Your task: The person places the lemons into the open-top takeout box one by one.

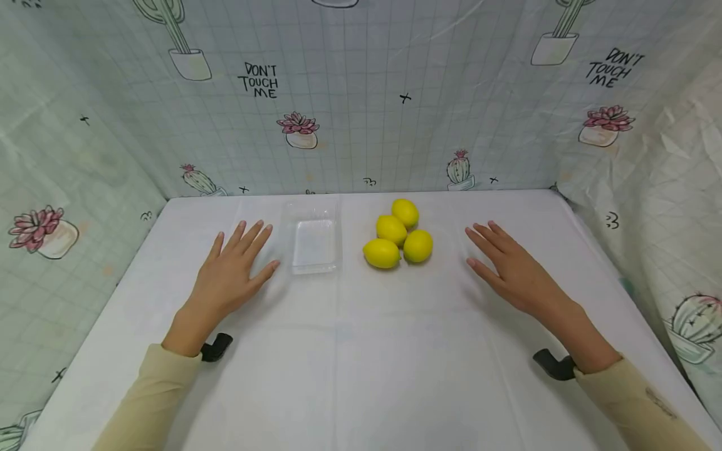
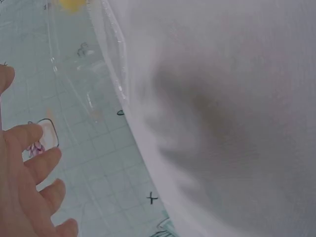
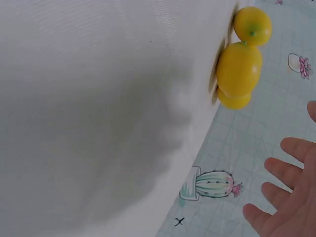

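Both hands, left hand [image 1: 228,279] and right hand [image 1: 516,269], lie flat with fingers spread wide on the bench [image 1: 361,351], flanking a clear tray [image 1: 313,243] and four lemons [image 1: 397,241].

Four yellow lemons [image 1: 398,240] clustered touching, beside empty clear tray [image 1: 312,242]

clear glossy plastic tray [image 1: 313,241], smooth waxy yellow lemons [image 1: 398,238], matt white cloth-covered table [image 1: 361,351]

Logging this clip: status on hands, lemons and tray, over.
Left hand and right hand flat on the table, holding nothing. Four lemons clustered, untouched. Clear tray empty beside them. Nothing in between.
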The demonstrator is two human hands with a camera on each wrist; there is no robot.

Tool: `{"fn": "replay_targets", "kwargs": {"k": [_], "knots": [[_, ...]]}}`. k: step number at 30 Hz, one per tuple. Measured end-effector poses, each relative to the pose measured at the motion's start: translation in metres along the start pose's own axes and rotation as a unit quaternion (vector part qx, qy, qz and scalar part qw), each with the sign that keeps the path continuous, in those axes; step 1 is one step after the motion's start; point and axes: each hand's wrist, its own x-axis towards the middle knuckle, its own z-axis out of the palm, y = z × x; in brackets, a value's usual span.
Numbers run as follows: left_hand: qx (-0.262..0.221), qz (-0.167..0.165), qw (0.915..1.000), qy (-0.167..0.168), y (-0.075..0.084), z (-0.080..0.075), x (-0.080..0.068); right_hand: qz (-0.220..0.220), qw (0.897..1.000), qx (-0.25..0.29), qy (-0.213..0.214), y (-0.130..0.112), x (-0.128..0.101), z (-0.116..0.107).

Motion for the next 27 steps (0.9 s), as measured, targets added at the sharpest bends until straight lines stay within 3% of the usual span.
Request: {"fn": "replay_targets", "kwargs": {"k": [6,11,16,23,27], "knots": [[-0.089,-0.019,0.9956,-0.022,-0.009,0.002,0.009,0.032,0.999,0.037,-0.011,-0.008,0.010,0.002],[-0.200,-0.042,0.9777,-0.049,-0.017,0.003,0.020,0.055,0.996,0.057,-0.030,-0.016,0.024,0.002],[-0.305,-0.058,0.9489,-0.057,-0.026,0.009,0.029,0.074,0.993,0.078,-0.051,-0.023,0.039,0.003],[-0.441,-0.083,0.8904,-0.079,-0.034,0.018,0.041,0.104,0.981,0.150,-0.068,-0.030,0.063,0.008],[-0.475,-0.080,0.8727,-0.079,-0.032,0.022,0.045,0.124,0.972,0.179,-0.083,-0.032,0.074,0.012]]}}
